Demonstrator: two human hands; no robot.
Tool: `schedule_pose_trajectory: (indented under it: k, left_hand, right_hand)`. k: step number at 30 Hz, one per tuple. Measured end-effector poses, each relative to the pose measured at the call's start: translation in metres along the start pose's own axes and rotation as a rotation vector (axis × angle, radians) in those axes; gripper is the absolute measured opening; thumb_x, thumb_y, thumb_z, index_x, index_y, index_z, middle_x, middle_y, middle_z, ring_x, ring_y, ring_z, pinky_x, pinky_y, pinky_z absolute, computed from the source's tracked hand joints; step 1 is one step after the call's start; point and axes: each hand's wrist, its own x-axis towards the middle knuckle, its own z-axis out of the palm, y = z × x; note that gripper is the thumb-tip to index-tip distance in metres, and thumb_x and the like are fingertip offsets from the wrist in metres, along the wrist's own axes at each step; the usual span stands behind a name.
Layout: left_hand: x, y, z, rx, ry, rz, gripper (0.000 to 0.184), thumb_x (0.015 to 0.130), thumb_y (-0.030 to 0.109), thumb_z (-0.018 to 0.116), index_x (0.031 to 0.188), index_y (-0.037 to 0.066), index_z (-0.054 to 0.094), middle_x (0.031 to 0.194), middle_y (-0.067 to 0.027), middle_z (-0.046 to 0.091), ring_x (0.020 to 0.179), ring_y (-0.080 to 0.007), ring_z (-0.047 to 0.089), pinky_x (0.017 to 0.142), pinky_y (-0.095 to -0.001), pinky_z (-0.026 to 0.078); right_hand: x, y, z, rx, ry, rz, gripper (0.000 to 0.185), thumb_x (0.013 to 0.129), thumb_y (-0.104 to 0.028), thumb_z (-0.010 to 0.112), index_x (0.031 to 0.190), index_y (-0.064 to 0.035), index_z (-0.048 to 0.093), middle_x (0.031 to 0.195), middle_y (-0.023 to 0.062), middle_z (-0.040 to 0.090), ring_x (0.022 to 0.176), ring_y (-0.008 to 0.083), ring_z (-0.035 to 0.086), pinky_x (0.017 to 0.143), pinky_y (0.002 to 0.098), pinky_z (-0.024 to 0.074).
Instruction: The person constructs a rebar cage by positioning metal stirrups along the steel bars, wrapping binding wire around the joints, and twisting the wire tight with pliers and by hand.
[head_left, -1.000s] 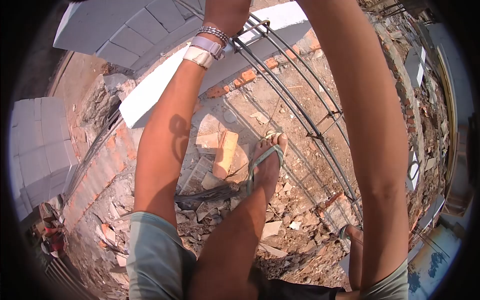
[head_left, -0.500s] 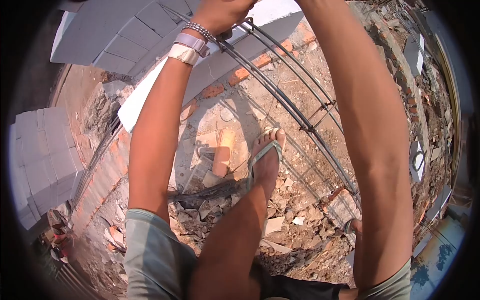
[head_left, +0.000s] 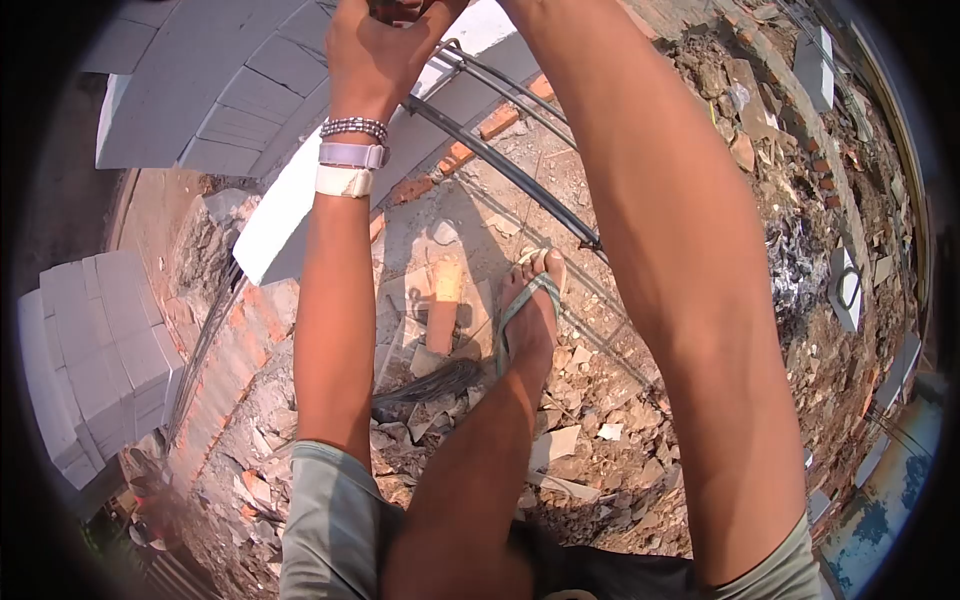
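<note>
My left hand [head_left: 385,55] is at the top edge, with a beaded bracelet [head_left: 354,128] and two wristbands [head_left: 347,168] on its wrist. Its fingers curl round something dark that I cannot make out; the frame edge cuts off part of them. Just right of this hand is the end of a rebar cage [head_left: 500,165], its long bars joined by thin stirrups. My right forearm [head_left: 670,230] crosses over the cage, hiding its lower part. The right hand itself lies beyond the top edge.
White blocks form a wall [head_left: 260,85] at upper left, and more are stacked [head_left: 95,350] at far left. My sandalled foot [head_left: 530,300] stands on rubble beside a brick piece [head_left: 443,305] and dark wire strands [head_left: 430,385]. Broken tiles and stones cover the ground [head_left: 600,470].
My left hand has moved left and slightly up, off the bar ends it overlapped. The right forearm has shifted left, and its hand stays outside the view.
</note>
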Motion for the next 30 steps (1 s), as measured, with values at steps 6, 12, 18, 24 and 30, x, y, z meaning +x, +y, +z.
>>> schedule_pose_trajectory:
  k: [6,12,18,24,30]
  left_hand:
    - [0.012,-0.086,-0.002,0.093,0.044,0.027,0.035,0.094,0.038,0.065,0.095,0.004,0.068,0.080,-0.0083,0.069,0.069,-0.0175,0.066,0.065,-0.0306,0.048]
    - [-0.011,-0.086,0.016,0.774,0.268,0.261,0.046,0.092,0.042,0.067,0.120,0.006,0.063,0.113,-0.0108,0.069,0.102,-0.0251,0.065,0.079,-0.0355,0.050]
    - [-0.011,-0.047,-0.005,-0.069,0.063,-0.060,0.042,0.090,0.037,0.069,0.104,-0.001,0.059,0.096,-0.0102,0.066,0.089,-0.0169,0.062,0.077,-0.0355,0.048]
    - [-0.021,-0.097,0.047,0.522,0.179,-0.101,0.045,0.095,0.040,0.060,0.113,0.000,0.054,0.095,-0.0102,0.064,0.085,-0.0212,0.061,0.079,-0.0374,0.048]
    - [-0.025,-0.022,0.010,0.296,0.104,0.058,0.042,0.089,0.040,0.074,0.104,0.001,0.065,0.077,-0.0052,0.069,0.069,-0.0161,0.065,0.065,-0.0301,0.050]
  right_hand:
    - [0.001,0.002,0.003,0.002,0.058,-0.021,0.037,0.089,-0.032,0.075,0.112,-0.0065,0.063,0.106,0.0070,0.065,0.092,0.0195,0.060,0.080,0.0334,0.0501]
    - [-0.010,0.000,0.008,0.004,0.091,-0.014,0.038,0.089,-0.033,0.075,0.112,-0.0054,0.062,0.107,0.0084,0.065,0.093,0.0207,0.060,0.080,0.0338,0.0507]
    - [-0.020,-0.009,-0.009,0.001,0.122,-0.004,0.039,0.088,-0.033,0.075,0.111,-0.0043,0.062,0.108,0.0098,0.065,0.093,0.0218,0.061,0.080,0.0343,0.0512]
    - [-0.024,-0.014,-0.010,-0.005,0.148,0.007,0.040,0.088,-0.034,0.076,0.110,-0.0032,0.062,0.108,0.0111,0.065,0.093,0.0230,0.061,0.080,0.0348,0.0517]
    - [-0.026,-0.023,-0.018,-0.001,0.176,0.008,0.042,0.088,-0.034,0.076,0.110,-0.0021,0.062,0.109,0.0125,0.065,0.093,0.0241,0.062,0.080,0.0352,0.0523]
